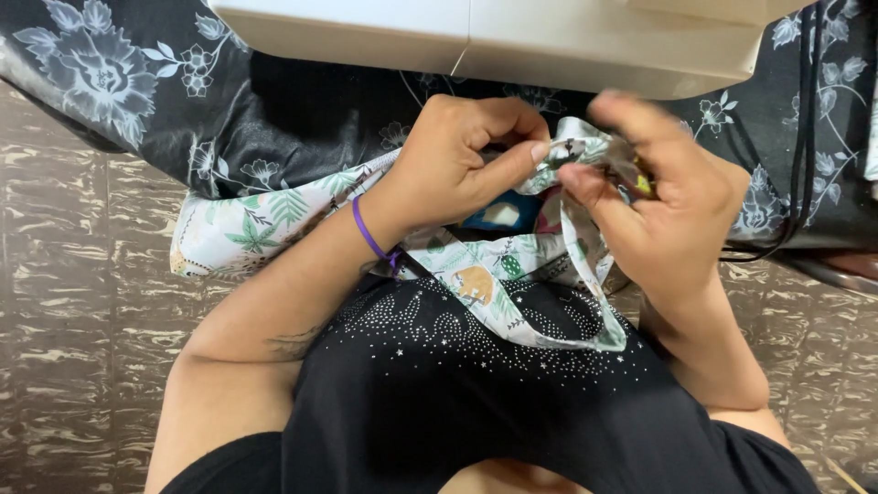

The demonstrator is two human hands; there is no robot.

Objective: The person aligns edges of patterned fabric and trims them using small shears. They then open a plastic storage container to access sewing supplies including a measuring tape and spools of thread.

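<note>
A white printed cloth (265, 224) with green leaves and small animals lies bunched across my lap. My left hand (462, 160), with a purple band at the wrist, pinches a folded edge of this cloth between thumb and fingers. My right hand (663, 201) is blurred and grips the same bunch from the right, fingertips meeting the left thumb. A loop of the cloth (549, 325) hangs down over my black studded top. Part of the cloth is hidden behind both hands.
A cream sewing machine body (494, 37) stands just beyond my hands on a dark floral cloth (119, 82). A black cable (805, 146) runs down at the right. Brown patterned floor tiles (82, 320) show on both sides.
</note>
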